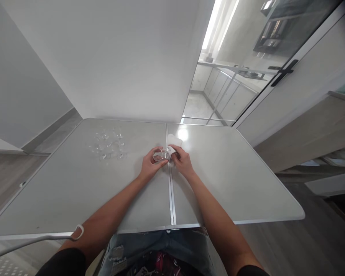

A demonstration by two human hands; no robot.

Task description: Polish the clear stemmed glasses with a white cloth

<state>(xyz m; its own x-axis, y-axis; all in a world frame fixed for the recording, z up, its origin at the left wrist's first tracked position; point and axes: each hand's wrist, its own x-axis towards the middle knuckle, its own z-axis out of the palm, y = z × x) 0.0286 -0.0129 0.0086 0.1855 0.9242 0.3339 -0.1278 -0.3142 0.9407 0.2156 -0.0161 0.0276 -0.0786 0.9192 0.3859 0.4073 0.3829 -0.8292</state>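
A small clear glass (160, 155) lies tipped on its side between my hands, over the seam of the pale table. My left hand (151, 164) is closed around its left end, thumb along the near side. At the other end my right hand (183, 159) pinches a white cloth or tissue (174, 141) against the glass; part of it spreads out behind the fingers. Some of the right fingertips are hidden by the cloth. Off to the left stands a group of several clear stemmed glasses (107, 145), their outlines faint against the tabletop.
The folding table (230, 184) has a metal seam down its middle and rounded corners. A white wall (126, 69) rises behind it. To the right is a glass door with a black handle (284, 73). A white hooked rod (46, 238) crosses the near left edge.
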